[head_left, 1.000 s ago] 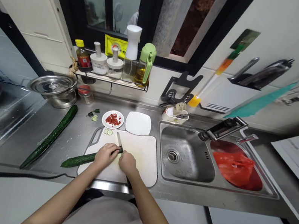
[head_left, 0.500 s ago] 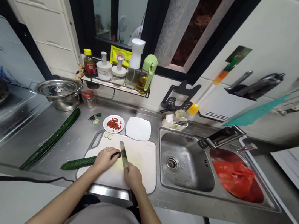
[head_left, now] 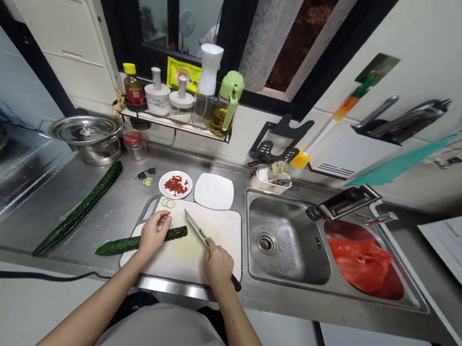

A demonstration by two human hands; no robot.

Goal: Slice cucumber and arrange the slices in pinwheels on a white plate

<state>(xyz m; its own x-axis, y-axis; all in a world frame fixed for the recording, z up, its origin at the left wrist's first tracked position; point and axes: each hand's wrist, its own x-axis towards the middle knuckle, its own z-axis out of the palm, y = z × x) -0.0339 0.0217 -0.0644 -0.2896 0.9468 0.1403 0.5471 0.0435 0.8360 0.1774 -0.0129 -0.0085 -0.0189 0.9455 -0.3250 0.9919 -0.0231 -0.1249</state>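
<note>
A white cutting board [head_left: 226, 228] lies on the steel counter with a long cucumber [head_left: 119, 245] across its left part. My left hand [head_left: 154, 232] rests on the cucumber, fingers curled, fingertips pinched near the board's back left corner, where cucumber slices [head_left: 168, 203] lie. My right hand [head_left: 219, 264] grips a knife [head_left: 196, 228] by its handle. The blade is lifted and points back-left, clear of the cucumber's cut end.
A second whole cucumber [head_left: 78, 210] lies to the left. Behind the board stand a small plate of red chilli pieces [head_left: 175, 184] and a white square plate [head_left: 214, 191]. A pot [head_left: 85, 137], a bottle rack [head_left: 180, 105] and the sink [head_left: 288, 241] with a red bag [head_left: 360, 262] surround them.
My right hand drew the knife off the cucumber and swung it to the right. My left hand slid back toward the slices at the board's corner, uncovering the cucumber's cut end.
</note>
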